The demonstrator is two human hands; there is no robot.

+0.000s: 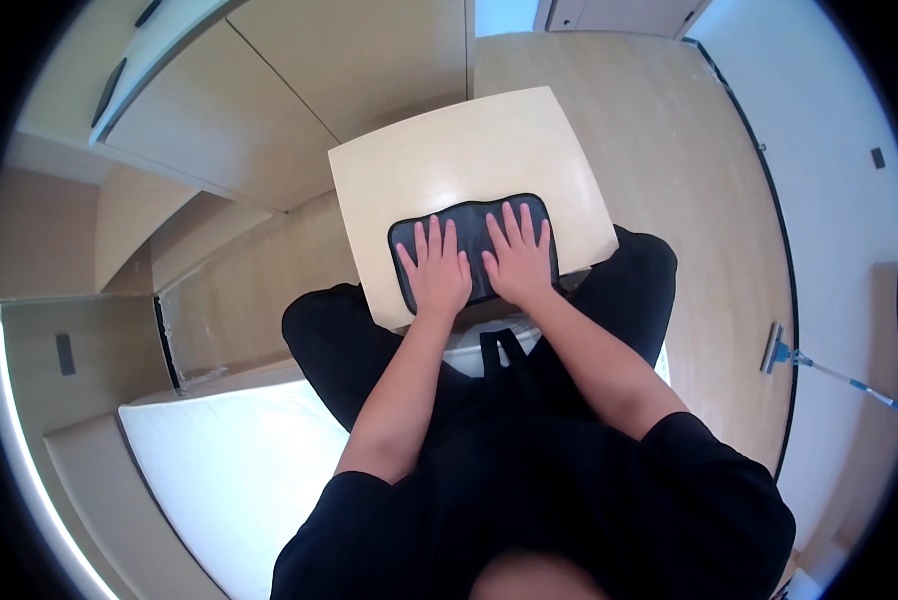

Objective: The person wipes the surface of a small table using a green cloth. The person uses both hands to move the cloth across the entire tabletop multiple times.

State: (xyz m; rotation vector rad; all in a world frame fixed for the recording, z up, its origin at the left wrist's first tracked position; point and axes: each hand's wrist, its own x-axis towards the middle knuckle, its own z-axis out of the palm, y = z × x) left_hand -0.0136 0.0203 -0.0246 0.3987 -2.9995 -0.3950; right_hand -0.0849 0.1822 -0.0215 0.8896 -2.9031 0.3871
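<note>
A flat black pad with rounded corners and a darker piped edge [472,222] lies on the near part of a small pale wooden table [449,140]. It could be a closed case or pouch; I cannot tell which. My left hand [437,270] rests flat on its left half, fingers spread and pointing away from me. On its right half lies my right hand [519,258], also flat with the fingers apart. Neither hand grips anything. The pad's near edge is partly covered by my hands and wrists.
My knees in black trousers [624,290] flank the table. Under me is a white mattress [239,460]. Wooden cabinets [229,100] stand beyond on the left. A blue-handled floor squeegee [781,352] leans by the right wall. Wood floor [669,140] extends to a far door.
</note>
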